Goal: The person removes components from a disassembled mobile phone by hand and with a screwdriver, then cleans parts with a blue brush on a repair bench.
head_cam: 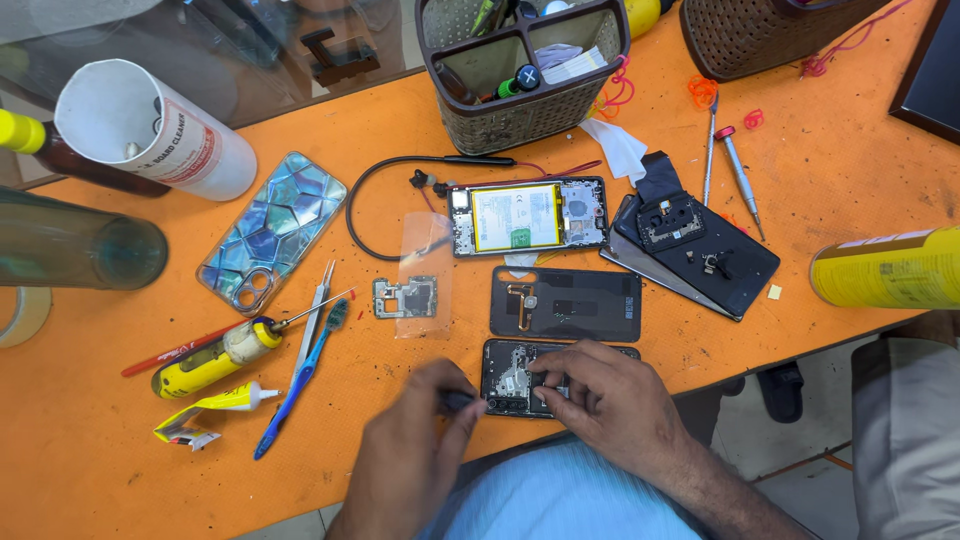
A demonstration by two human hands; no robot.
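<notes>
Head view. I see my two hands at the near edge of the orange desk (pixel 80 470), working on an opened phone (pixel 515 378) that lies flat between them. My left hand (pixel 405 455) is motion-blurred; its fingers are closed around a small dark tool (pixel 460 401) whose tip meets the phone's left end. My right hand (pixel 605 400) rests on the phone, fingers (pixel 550 368) curled and pressing its exposed interior, holding nothing.

Progress, as I judge it: disassembly is well along. A black back cover (pixel 565 303) lies just beyond, a second stripped phone with a yellow-edged battery (pixel 528 216) farther off, a loose metal shield plate (pixel 405 297) to the left. The phone in hand is not yet closed.
</notes>
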